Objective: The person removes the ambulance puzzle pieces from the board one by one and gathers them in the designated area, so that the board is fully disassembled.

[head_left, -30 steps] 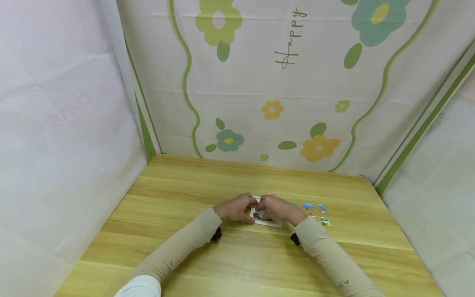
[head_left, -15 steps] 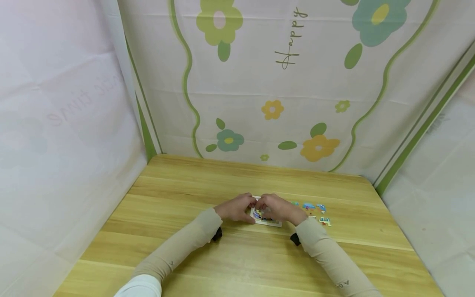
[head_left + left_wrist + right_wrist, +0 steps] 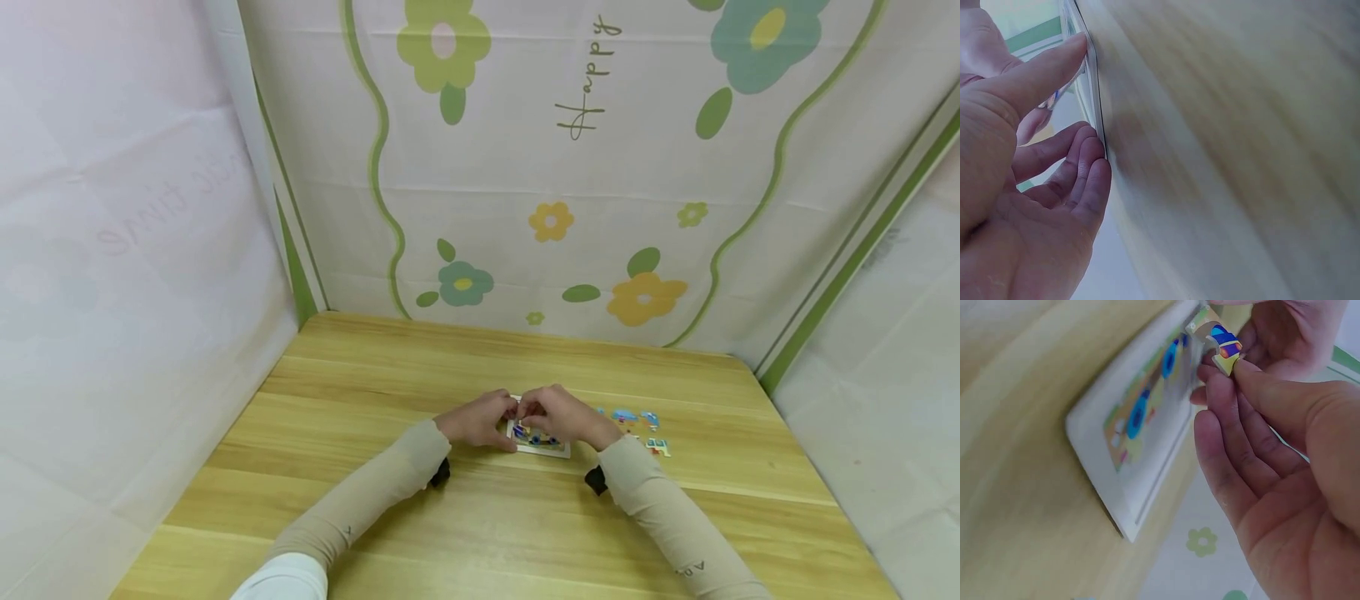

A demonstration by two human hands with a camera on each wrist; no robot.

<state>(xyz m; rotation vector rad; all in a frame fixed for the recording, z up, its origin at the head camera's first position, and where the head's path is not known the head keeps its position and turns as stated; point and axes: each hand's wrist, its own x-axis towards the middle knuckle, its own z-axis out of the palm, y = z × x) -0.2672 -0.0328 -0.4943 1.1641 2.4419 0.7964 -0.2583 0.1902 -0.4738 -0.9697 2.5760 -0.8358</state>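
A small jigsaw puzzle board (image 3: pixel 551 454) with a white frame lies on the table, its picture part filled with colourful pieces. My left hand (image 3: pixel 480 421) holds the board at its left side. In the left wrist view the thumb and curled fingertips sit along the board's edge (image 3: pixel 1095 94). My right hand (image 3: pixel 558 415) is over the board. Its thumb and fingers pinch a jigsaw piece (image 3: pixel 1227 351) with blue, purple and yellow print, tilted above the surface. Blue wheel shapes show on the board's picture (image 3: pixel 1138 415) in the right wrist view.
Several loose puzzle pieces (image 3: pixel 624 414) lie on the wooden table (image 3: pixel 480 525) just right of the board, partly behind the right wrist. White cloth walls with printed flowers (image 3: pixel 551 222) enclose the table at the back and both sides.
My right hand has risen slightly off the board and its fingers have drawn back, so more of the picture shows beneath. The left hand has stayed at the board's left side.
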